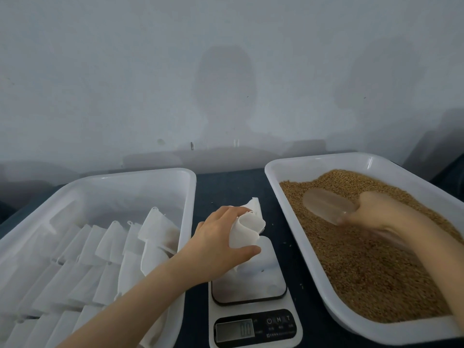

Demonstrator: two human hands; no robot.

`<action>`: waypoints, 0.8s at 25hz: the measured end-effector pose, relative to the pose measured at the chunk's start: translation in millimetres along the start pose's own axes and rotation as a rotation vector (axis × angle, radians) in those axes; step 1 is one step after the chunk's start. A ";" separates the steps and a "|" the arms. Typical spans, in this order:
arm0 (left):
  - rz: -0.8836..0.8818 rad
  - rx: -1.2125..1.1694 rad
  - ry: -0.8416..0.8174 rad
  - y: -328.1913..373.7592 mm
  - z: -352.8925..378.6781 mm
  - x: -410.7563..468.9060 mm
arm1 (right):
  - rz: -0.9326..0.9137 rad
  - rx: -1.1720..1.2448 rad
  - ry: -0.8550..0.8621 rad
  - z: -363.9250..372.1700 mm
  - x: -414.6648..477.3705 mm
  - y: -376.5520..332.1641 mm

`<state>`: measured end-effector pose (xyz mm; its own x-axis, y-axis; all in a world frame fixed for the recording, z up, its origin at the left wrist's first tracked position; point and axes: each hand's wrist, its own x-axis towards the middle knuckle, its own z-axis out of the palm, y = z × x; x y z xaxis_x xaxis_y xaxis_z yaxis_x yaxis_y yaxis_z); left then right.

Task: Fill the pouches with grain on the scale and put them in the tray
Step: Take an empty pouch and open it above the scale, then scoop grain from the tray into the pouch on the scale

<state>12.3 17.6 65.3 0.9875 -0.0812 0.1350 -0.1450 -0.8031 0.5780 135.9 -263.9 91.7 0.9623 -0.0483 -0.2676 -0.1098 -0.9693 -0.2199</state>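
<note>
Pouch (248, 226), white, over scale (248, 280).
Left hand (221, 237) pinches it, long axis steep, mouth up-away; right hand (374, 212) grips scoop (326, 204) in grain (364, 259).

A small packing workstation: a bare pale wall (150, 71) behind a dark table (226, 189), with a pouch tray (140, 172) left, a grain tray (321, 156) right, and a scale (251, 287) between.

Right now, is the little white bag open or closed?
Open. The left hand holds the pouch over the scale, its top edges curled apart.
</note>
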 end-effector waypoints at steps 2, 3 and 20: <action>-0.002 -0.005 0.001 -0.1 -0.8 0.1 | 0.068 0.039 0.105 -2.6 14.0 11.9; -0.004 -0.005 -0.002 -0.2 -1.0 0.1 | 0.097 0.011 0.147 -3.9 21.0 20.4; 0.003 -0.001 -0.038 0.2 -1.4 0.1 | -0.018 0.164 0.114 19.1 16.0 19.2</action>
<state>12.2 18.3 66.6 0.9887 -0.1058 0.1062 -0.1480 -0.8024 0.5781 144.4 -278.7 65.2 0.9854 -0.0676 -0.1560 -0.1225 -0.9185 -0.3760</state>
